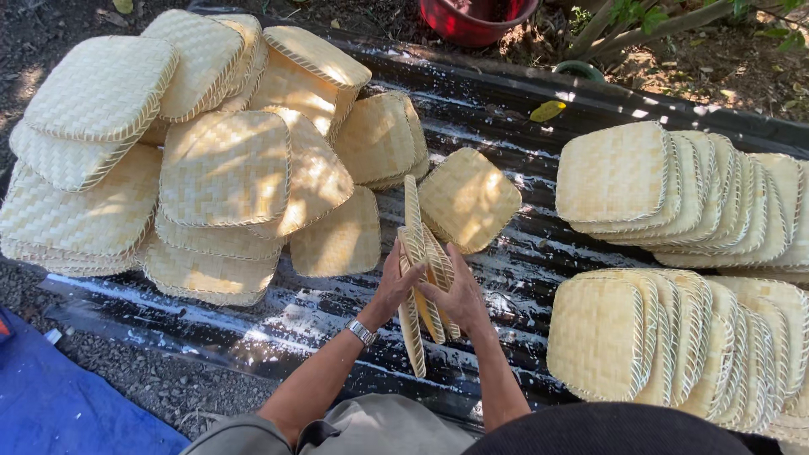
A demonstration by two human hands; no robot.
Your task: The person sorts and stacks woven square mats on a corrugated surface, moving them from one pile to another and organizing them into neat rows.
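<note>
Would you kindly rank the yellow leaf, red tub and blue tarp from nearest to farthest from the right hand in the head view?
From the right hand:
1. Yellow leaf, up and right on the black sheet.
2. Red tub, top edge.
3. Blue tarp, far lower left.

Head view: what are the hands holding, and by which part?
Both hands, left and right, hold a few square pale woven bamboo trays stood on edge, pressing their flat faces together around mid-height, one hand on each side.

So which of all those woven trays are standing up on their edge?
Only the few woven trays pressed between the left hand and right hand stand on edge. The loose pile and two neat rows lie flat or overlapping.
</note>
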